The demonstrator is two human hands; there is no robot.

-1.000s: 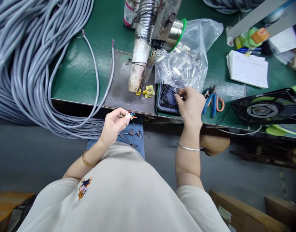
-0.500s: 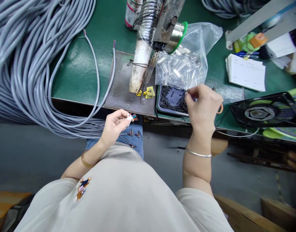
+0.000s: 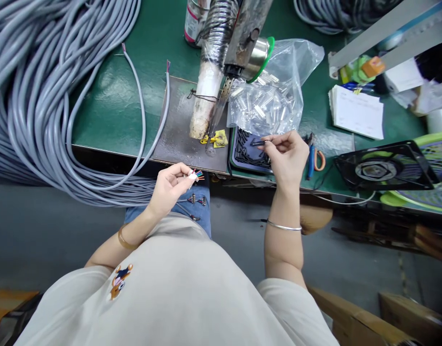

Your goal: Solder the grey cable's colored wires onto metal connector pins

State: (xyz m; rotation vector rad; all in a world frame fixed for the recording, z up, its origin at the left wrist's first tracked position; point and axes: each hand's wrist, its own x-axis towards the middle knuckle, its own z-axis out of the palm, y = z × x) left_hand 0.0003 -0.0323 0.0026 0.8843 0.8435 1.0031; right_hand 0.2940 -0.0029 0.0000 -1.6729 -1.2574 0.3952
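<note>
My left hand is closed in a pinch on a cable end, whose thin coloured wires fan out past the fingertips. Over the tray, my right hand pinches a short black tube between thumb and fingers. Many similar black tube pieces lie in that tray. Just behind it rests a clear plastic bag of small metal connectors. Finished-looking cable ends with connectors lie on my lap below the left hand.
Large coils of grey cable fill the left side. A soldering iron hangs beside a white-wrapped duct, above a metal plate. To the right are pliers, a black fan and a paper stack.
My right hand has drawn back slightly to the left, and a black tube now shows in its fingers. The pliers have come into view. My left hand stays nearly still.
</note>
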